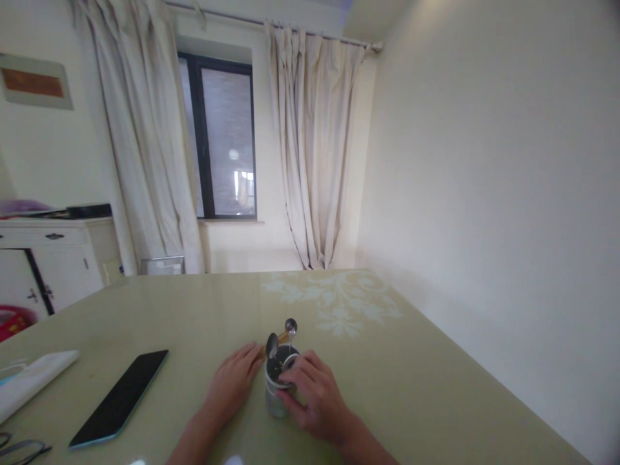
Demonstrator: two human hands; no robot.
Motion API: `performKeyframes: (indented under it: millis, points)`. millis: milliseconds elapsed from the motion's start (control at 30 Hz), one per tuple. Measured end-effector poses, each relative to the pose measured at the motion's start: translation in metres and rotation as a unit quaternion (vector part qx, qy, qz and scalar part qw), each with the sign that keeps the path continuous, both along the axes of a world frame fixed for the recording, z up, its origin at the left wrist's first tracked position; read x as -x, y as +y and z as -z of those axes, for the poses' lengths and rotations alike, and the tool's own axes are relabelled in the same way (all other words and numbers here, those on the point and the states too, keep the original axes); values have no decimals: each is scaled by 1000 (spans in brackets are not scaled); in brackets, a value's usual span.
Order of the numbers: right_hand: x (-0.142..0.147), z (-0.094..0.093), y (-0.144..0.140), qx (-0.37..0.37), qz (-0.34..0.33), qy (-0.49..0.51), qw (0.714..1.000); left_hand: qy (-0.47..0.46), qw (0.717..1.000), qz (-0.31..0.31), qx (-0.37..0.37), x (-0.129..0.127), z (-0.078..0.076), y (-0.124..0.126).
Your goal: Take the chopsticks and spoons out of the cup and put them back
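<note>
hands (276, 391) around cup (277, 391), spoons (281, 336), phone (121, 397)

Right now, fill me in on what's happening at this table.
A person sits at a pale green table with both hands around a small cup that holds two spoons. The right hand grips the cup's rim and side; the left hand lies flat on the table beside it, fingers next to the cup. A dark phone lies face up further left, with a white cloth and glasses near the table's left edge.
</note>
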State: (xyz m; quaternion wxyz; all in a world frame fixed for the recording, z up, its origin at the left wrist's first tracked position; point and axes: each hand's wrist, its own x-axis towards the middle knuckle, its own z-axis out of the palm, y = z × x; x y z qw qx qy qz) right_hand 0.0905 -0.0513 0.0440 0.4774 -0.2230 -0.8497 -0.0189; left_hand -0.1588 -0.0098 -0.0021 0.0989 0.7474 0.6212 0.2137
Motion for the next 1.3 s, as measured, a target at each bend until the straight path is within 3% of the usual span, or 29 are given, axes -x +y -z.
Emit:
performKeyframes:
  millis: [200, 333, 633, 867, 1067, 1200, 1300]
  points:
    - [3, -5, -3, -49, 4, -8, 999, -73, 995, 66, -14, -3, -3, -1]
    - [5, -5, -3, -94, 18, 7, 995, -90, 994, 62, -21, -4, -1, 4]
    - [2, -10, -13, -154, 48, -33, 986, 77, 993, 77, -39, -14, -13, -7]
    - [-1, -12, -13, -148, 28, -42, 988, 94, 991, 94, 11, -15, -21, -8]
    - [-8, -6, -10, -89, 32, 61, 994, 89, 993, 74, -5, -15, -18, -4]
    - [-12, -2, 2, 20, 81, 233, 969, 93, 992, 87, -6, -15, -14, -3]
    - [-15, 2, 13, 138, 81, 292, 943, 107, 992, 66, -1, -13, -13, -2]
